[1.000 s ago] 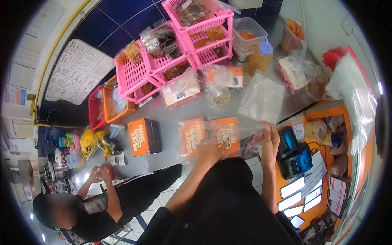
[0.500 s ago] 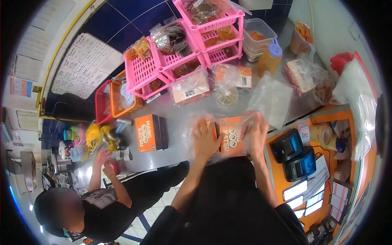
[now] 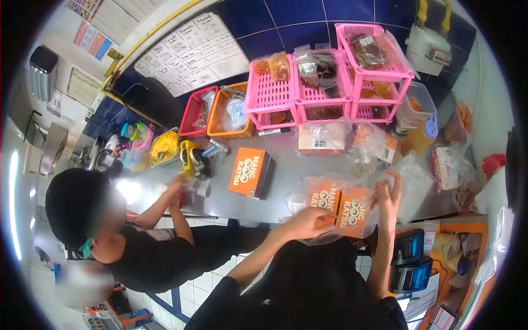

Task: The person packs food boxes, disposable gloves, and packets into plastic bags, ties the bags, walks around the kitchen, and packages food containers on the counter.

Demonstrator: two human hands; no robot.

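Two orange boxes, a left box [image 3: 324,193] and a right box [image 3: 355,212], lie side by side in a clear plastic bag [image 3: 297,201] on the steel counter. Both carry "MANG KATSU" lettering. My left hand [image 3: 309,222] is at the near edge of the left box, fingers closed on the bag's film. At the right box's right side, my right hand [image 3: 389,193] has bent fingers gripping the bag's loose edge. A third orange box [image 3: 248,171] stands unbagged to the left. Crumpled film partly covers the left box.
Pink baskets [image 3: 269,91] with packets stand behind. A sauce bottle [image 3: 421,136] and clear plastic sheets [image 3: 412,187] are to the right. A yellow tape dispenser [image 3: 191,159] sits on the left. A co-worker in a black cap [image 3: 74,206] works at the left of the counter [image 3: 231,206].
My view has swung left, so the scene sits further right. My left hand has gone from lying spread on the left box to its near edge. My right hand stays at the bag's right side.
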